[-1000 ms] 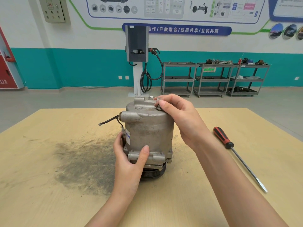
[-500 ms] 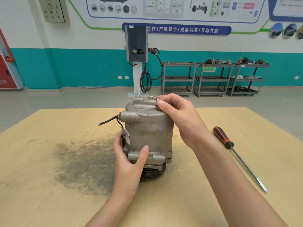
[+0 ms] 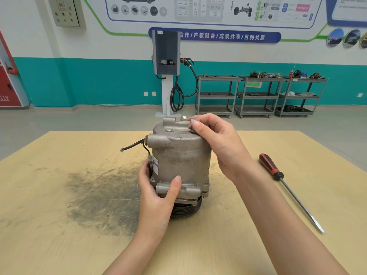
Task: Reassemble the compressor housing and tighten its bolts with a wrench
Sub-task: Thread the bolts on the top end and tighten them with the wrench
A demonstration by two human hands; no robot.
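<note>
1. Compressor housing [image 3: 179,155] stands upright mid-table, pulley end down, shell seated.
2. Right hand [image 3: 216,143] pinches a bolt [image 3: 192,131] at the top rim, likely finger-starting it.
3. Left hand [image 3: 158,195] grips the lower flange, steadying.
4. No wrench in view; only a screwdriver [image 3: 286,185] lies to the right on the table [image 3: 59,245]. Wrench tightening is left.
</note>
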